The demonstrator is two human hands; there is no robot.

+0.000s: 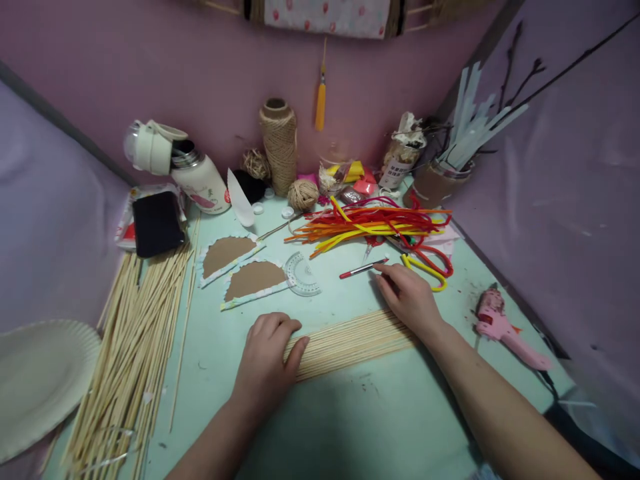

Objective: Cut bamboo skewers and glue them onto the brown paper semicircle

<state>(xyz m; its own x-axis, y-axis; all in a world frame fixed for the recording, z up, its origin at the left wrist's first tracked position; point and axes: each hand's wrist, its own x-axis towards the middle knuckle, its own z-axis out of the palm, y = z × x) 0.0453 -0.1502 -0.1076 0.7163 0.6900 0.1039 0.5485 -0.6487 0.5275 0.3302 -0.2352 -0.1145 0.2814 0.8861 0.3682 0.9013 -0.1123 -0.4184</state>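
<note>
A row of thin wooden sticks [350, 347] lies side by side on the light green tabletop. My left hand [267, 350] rests over their left ends, palm down, its thumb apart from its bent fingers. Past the right part of the row, my right hand [410, 297] has its index fingertip at the right end of a red and silver pen [356, 269]; the pen lies on the table, and thumb and index are apart. Left of the pen are a clear protractor [301, 275] and two half-round cardboard pieces [256, 279] [227, 255] with patterned edging.
Many loose sticks [135, 340] are heaped at left beside a paper plate [45, 380]. Red, orange and yellow pipe cleaners [370, 223] lie behind the pen. A pink glue gun [510, 333] is at right. Twine [279, 143], an opened bottle [203, 183] and a jar of glue sticks [440, 183] stand behind.
</note>
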